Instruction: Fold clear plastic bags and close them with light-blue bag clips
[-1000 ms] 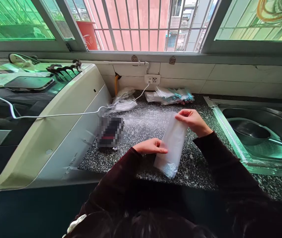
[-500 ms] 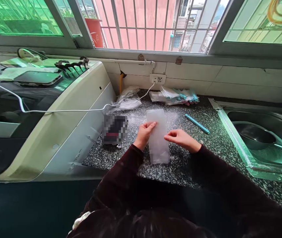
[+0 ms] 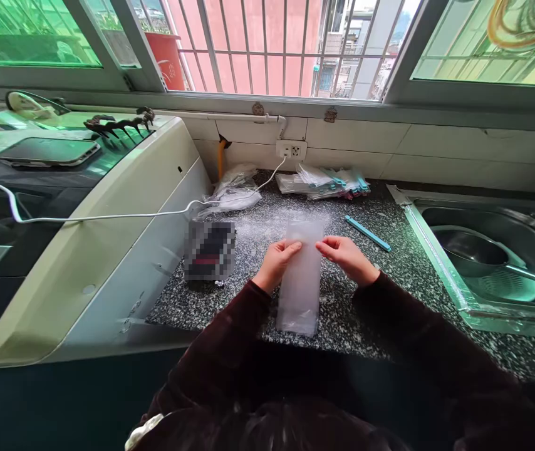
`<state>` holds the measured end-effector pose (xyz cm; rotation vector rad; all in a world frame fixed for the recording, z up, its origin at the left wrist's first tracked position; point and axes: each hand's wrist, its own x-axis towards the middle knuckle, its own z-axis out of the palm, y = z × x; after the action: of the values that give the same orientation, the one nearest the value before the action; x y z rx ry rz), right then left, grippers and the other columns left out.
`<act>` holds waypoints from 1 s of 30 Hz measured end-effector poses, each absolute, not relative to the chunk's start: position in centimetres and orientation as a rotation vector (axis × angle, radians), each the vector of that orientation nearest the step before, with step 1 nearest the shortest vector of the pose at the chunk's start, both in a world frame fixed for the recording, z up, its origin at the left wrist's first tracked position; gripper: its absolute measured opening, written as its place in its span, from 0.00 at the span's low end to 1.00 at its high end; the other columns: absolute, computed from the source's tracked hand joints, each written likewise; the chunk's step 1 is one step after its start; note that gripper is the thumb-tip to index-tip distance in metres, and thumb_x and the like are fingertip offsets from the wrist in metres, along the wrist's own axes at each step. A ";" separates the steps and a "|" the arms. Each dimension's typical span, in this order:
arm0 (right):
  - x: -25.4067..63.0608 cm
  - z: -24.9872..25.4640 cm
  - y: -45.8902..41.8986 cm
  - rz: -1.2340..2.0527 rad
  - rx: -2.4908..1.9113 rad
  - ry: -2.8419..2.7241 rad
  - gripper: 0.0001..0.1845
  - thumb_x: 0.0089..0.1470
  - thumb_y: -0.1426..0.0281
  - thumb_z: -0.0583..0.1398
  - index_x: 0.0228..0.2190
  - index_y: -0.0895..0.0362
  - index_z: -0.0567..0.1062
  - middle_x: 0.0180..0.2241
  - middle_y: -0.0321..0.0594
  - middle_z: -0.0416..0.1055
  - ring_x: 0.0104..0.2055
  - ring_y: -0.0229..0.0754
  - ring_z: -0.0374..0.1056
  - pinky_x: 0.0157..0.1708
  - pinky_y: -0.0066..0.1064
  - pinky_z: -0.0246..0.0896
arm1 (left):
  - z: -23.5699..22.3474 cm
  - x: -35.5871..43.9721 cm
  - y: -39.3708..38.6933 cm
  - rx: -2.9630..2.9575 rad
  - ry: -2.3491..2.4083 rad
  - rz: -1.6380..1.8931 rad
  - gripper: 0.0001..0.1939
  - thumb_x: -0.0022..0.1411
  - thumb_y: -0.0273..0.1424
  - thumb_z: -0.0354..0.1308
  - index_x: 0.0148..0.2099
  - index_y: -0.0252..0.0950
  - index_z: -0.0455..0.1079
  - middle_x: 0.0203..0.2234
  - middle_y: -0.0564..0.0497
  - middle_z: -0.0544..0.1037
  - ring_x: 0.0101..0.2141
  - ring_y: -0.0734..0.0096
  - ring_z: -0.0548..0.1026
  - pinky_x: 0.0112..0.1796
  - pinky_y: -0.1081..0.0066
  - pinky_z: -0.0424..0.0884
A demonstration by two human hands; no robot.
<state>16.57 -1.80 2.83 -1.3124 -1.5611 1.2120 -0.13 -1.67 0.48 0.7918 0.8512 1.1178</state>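
Between my two hands hangs a long, narrow, translucent plastic bag (image 3: 299, 294), held over the speckled counter. My left hand (image 3: 280, 262) grips its left side near the top, thumb lying across the front. On the opposite edge, my right hand (image 3: 342, 255) pinches the plastic between thumb and forefinger. A thin turquoise strip (image 3: 368, 233) lies on the counter to the right of the bag. Further back, against the wall, rests a pile of flat clear packets with turquoise strips (image 3: 324, 183).
A blurred-out dark item (image 3: 210, 250) lies left of my hands. Behind it are crumpled plastic bags (image 3: 235, 191). A white cable (image 3: 155, 215) runs from the wall socket (image 3: 290, 150) across the pale appliance (image 3: 121, 207). On the right, a sink (image 3: 455, 294) holds a pan (image 3: 472, 250).
My right hand has closed on the bag's right edge, near the top. The bag now hangs lower and tilts the other way. The whole view has shifted slightly.
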 end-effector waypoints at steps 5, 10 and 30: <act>17.0 2.3 -1.3 1.219 -1.218 -1.489 0.19 0.38 0.55 0.64 0.21 0.59 0.71 0.22 0.35 0.67 0.26 0.35 0.59 0.31 0.31 0.55 | 0.0 0.2 -1.8 0.887 0.774 0.997 0.21 0.36 0.42 0.68 0.29 0.30 0.73 0.21 0.51 0.75 0.21 0.76 0.68 0.27 0.74 0.62; 17.0 2.1 -1.9 1.268 -1.270 -1.601 0.18 0.39 0.56 0.63 0.19 0.60 0.70 0.21 0.34 0.65 0.25 0.35 0.58 0.29 0.30 0.54 | -0.1 0.0 -1.3 0.945 0.838 1.155 0.21 0.39 0.44 0.67 0.28 0.31 0.74 0.20 0.52 0.74 0.22 0.77 0.66 0.26 0.75 0.61; 17.8 1.8 -2.0 0.945 -1.257 -1.512 0.17 0.42 0.57 0.62 0.18 0.59 0.71 0.17 0.32 0.63 0.21 0.32 0.54 0.23 0.27 0.50 | 0.2 -0.6 -1.4 0.989 0.850 0.981 0.25 0.38 0.47 0.67 0.30 0.29 0.74 0.21 0.51 0.74 0.22 0.77 0.66 0.25 0.76 0.60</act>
<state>17.75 -2.02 1.82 -1.2575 -1.5119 0.9452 -0.59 -1.44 0.17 0.9891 0.8501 0.9810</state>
